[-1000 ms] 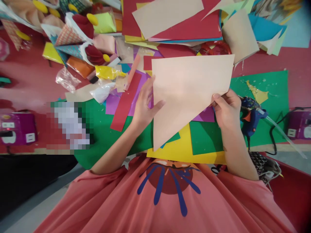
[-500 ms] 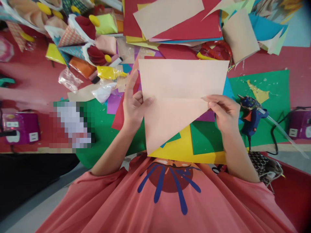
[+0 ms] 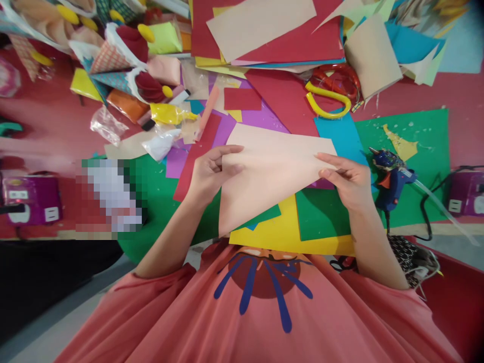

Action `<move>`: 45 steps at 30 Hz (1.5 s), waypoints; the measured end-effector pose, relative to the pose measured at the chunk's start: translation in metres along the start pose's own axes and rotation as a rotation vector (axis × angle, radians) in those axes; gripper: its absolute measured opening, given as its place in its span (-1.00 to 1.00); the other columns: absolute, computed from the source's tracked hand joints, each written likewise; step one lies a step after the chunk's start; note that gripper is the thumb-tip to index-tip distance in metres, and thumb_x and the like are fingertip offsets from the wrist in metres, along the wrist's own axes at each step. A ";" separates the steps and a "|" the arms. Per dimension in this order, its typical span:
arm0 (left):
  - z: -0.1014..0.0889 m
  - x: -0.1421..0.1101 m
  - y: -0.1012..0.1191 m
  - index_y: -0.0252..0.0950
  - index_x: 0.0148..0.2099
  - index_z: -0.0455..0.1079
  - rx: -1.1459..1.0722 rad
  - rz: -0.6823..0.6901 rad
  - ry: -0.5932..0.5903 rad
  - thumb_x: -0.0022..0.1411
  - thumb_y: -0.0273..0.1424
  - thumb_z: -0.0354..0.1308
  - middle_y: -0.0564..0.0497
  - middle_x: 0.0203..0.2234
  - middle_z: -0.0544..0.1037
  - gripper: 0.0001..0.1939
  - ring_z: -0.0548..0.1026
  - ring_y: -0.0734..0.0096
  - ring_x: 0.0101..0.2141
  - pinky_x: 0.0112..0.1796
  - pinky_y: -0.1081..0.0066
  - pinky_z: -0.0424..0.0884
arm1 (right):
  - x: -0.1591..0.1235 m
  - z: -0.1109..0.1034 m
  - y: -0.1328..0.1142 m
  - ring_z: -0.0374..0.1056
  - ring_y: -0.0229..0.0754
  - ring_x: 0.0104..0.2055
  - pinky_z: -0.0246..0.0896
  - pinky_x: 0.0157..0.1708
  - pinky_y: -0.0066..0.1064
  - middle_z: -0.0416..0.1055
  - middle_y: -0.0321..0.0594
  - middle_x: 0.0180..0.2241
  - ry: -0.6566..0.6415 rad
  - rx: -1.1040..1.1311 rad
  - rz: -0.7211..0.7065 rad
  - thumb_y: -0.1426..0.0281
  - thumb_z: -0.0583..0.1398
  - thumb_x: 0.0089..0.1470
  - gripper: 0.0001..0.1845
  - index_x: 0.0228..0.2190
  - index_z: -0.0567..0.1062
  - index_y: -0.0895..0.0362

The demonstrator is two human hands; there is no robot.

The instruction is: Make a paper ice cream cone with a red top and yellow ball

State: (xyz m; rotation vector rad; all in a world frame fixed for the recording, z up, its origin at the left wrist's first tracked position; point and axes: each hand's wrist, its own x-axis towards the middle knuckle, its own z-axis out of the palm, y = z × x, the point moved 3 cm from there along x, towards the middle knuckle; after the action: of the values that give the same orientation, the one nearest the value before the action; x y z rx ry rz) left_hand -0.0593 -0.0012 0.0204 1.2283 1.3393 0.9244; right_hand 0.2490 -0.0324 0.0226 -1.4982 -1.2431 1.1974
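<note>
A pale peach sheet of paper point(image 3: 272, 166) with a slanting lower right edge is held up above the table between both hands. My left hand point(image 3: 212, 174) is closed on its left edge, thumb on the near face and fingers curled at the edge. My right hand point(image 3: 346, 176) pinches its right edge between thumb and fingers. The sheet bows a little, and its upper part tilts away. Beneath it lie a yellow sheet point(image 3: 287, 237) and a green sheet point(image 3: 321, 222).
A blue glue gun point(image 3: 393, 179) rests on the right, its cord trailing. Yellow-handled scissors point(image 3: 328, 103) lie beyond the sheet. A stack of coloured paper point(image 3: 280, 43) stands at the back, with cone-shaped fabric pieces point(image 3: 117, 55) at the back left. A purple socket box point(image 3: 34, 199) sits far left.
The peach paper's top edge has dropped and tipped, uncovering the scissors handle and red paper behind. My left fingers, stretched upward before, now curl onto the paper's edge.
</note>
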 end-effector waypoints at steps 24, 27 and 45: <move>0.010 0.012 0.086 -0.11 0.23 0.38 0.785 0.494 -0.574 0.21 0.14 0.11 -0.05 0.13 0.54 -0.33 0.48 -0.05 0.14 0.15 0.03 0.36 | -0.008 0.026 -0.066 0.49 -0.32 -0.49 0.46 -0.47 -0.49 0.59 -0.36 -0.47 -0.218 -0.144 -0.033 0.33 0.35 0.06 -0.95 -0.38 0.66 0.01; 0.025 0.018 0.085 -0.08 0.10 0.48 0.796 0.351 -0.735 0.16 0.06 0.19 0.03 -0.08 0.63 -0.46 0.60 0.07 -0.08 -0.02 0.21 0.46 | -0.005 0.031 -0.069 0.47 -0.31 -0.52 0.45 -0.49 -0.47 0.55 -0.37 -0.52 -0.213 -0.081 0.000 0.27 0.36 0.04 -0.89 -0.34 0.65 0.01; 0.039 0.035 0.038 -0.15 0.23 0.37 0.585 0.128 -0.791 0.30 -0.12 0.05 -0.01 0.13 0.53 -0.49 0.51 0.18 0.10 0.05 0.35 0.43 | 0.037 0.044 -0.020 0.39 -0.31 -0.39 0.37 -0.38 -0.47 0.52 -0.34 -0.42 -0.246 0.120 -0.012 0.11 0.48 -0.24 -0.58 -0.33 0.61 0.05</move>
State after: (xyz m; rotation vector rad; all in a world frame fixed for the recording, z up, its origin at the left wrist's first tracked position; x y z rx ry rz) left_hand -0.0120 0.0354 0.0452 1.8803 0.8939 0.0483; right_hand 0.2044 0.0084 0.0272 -1.2830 -1.3123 1.4559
